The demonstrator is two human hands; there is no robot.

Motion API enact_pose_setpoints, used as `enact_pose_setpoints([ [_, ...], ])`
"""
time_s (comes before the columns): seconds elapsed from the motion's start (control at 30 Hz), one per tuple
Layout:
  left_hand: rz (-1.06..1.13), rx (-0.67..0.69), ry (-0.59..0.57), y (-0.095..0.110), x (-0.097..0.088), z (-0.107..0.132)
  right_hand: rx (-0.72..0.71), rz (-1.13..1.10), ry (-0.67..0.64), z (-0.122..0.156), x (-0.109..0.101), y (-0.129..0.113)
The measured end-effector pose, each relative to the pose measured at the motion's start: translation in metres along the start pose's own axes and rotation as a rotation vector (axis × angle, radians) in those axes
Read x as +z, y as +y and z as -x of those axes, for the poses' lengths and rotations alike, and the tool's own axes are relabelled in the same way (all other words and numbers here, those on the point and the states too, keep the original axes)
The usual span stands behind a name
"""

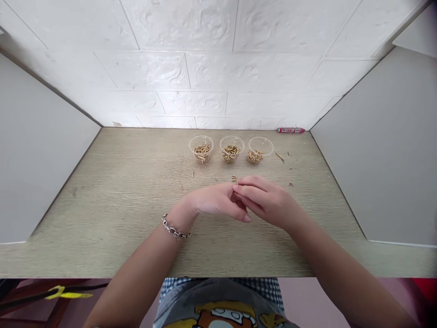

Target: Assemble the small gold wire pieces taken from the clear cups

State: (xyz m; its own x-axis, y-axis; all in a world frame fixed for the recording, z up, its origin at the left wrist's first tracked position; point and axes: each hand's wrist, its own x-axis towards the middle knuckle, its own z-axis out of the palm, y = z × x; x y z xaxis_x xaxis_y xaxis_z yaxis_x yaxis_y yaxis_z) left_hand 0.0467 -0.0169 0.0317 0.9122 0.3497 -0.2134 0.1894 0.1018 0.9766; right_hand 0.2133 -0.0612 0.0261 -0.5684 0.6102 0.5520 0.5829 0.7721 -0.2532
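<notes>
My left hand (216,200) is held over the middle of the table with its thumb pointing right. Its other fingers are curled and partly hidden behind my right hand (269,198), which comes in from the right. Thumb and fingertips of the right hand pinch together against the left fingers; what is between them is too small to make out. Just beyond the fingertips, several gold-coloured metal pins (234,178) lie on the table. Behind the hands stand a left clear plastic cup (201,142), a middle cup (232,142) and a right cup (261,143), all holding similar pins.
Loose pins (280,157) lie right of the cups, and a single pin (193,174) lies left of my hands. A red-and-white tube (291,130) rests against the white brick-patterned wall (205,68). Grey panels bound the wooden table (112,196) on both sides.
</notes>
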Motion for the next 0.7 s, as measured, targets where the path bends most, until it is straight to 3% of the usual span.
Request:
enact_pose_setpoints([
  [0.1,0.02,0.016,-0.012,0.0,-0.001,0.0,-0.019,0.082,-0.006,0.004,0.002,0.0],
  [0.23,0.009,0.026,-0.016,0.001,-0.001,-0.001,-0.013,0.035,0.101,0.005,0.011,0.004],
  [0.47,-0.121,-0.028,0.002,0.004,0.004,0.0,0.165,-0.091,0.21,-0.002,0.013,0.004],
  [0.57,-0.26,-0.096,0.075,0.006,0.007,0.001,0.24,-0.117,0.181,-0.003,0.01,0.003],
  [0.7,-0.606,-0.258,0.306,0.004,0.009,0.0,0.376,-0.143,0.133,-0.004,0.005,0.004],
])
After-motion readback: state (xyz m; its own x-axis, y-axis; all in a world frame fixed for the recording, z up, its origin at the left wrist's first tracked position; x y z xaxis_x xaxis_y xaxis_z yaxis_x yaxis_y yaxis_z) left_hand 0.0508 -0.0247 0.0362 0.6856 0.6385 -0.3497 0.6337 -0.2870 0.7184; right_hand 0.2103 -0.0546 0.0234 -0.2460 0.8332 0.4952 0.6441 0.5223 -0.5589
